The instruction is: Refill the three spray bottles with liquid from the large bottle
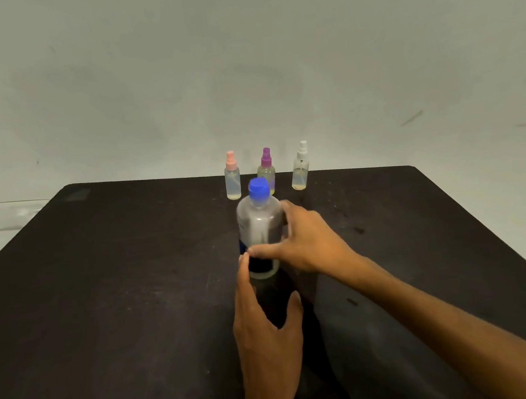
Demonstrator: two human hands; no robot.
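Clear plastic, blue-capped: the large bottle [260,228] stood upright near the middle of the black table [105,290], cap on, somewhat blurred. Likely weighty if full, smooth-walled and apt to slip or flex under a squeeze; best taken round the mid-body, with the other hand free for the blue cap [258,189].

Head view, sole view:
- Right hand [302,240]: reached in from the right, thumb laid across the bottle's front and fingers wrapped behind, grasping the body.
- Left hand [265,328]: came up from below, palm down, fingers straight and relaxed, fingertips touching the bottle's lower left side, thumb spread apart; it gripped nothing.
- Three spray bottles in a row at the far table edge, well apart from the hands: pink-topped [232,178], purple-topped [267,170] partly behind the cap, white-topped [300,168]. Each showed little liquid; sprayers on.
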